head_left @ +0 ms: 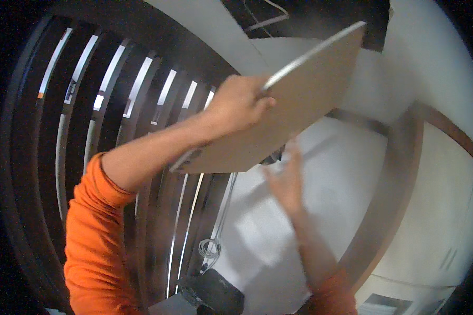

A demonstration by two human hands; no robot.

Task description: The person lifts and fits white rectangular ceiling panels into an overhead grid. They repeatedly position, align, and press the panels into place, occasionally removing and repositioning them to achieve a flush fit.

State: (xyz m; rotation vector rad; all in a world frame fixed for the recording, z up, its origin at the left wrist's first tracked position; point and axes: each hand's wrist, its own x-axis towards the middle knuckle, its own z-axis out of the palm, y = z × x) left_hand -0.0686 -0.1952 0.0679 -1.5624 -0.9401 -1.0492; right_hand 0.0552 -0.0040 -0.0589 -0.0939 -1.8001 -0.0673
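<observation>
A: What is on the far left?

B: A dark slatted screen (97, 68), with bright gaps between its slats. In front of it, nearer, an orange sleeve (97, 247) rises, pushed up the left forearm.

A: And the left hand?

B: The left hand (239, 105) grasps the long upper edge of a flat board (299, 105), thumb on the brownish face, other fingers mostly hidden behind.

A: Where exactly is the board?

B: In the middle of the view, raised and slanting, its lower end toward the left and its upper end toward the far right. Its edge is pale, like plasterboard. Below it are a loop of pale cable (210, 249) and, nearer, a dark grey blocky object (218, 294).

A: Does the right hand help?

B: I cannot tell. The right hand (288, 181) is blurred, just by the board's lower edge, thumb and fingers apart. A small dark object (273, 157) shows between them, partly hidden; whether the hand grips it, or touches the board, is unclear.

A: How far along are things?

B: My judgement: the board is lifted, but not yet set down or fastened; one hand clearly bears it. Beyond its upper end, a dark opening (310, 16) shows in the pale ceiling, with a bent pale strip (270, 21) inside.

A: And on the right?

B: A brown frame (391, 194), then a cream cabinet (431, 210).
</observation>
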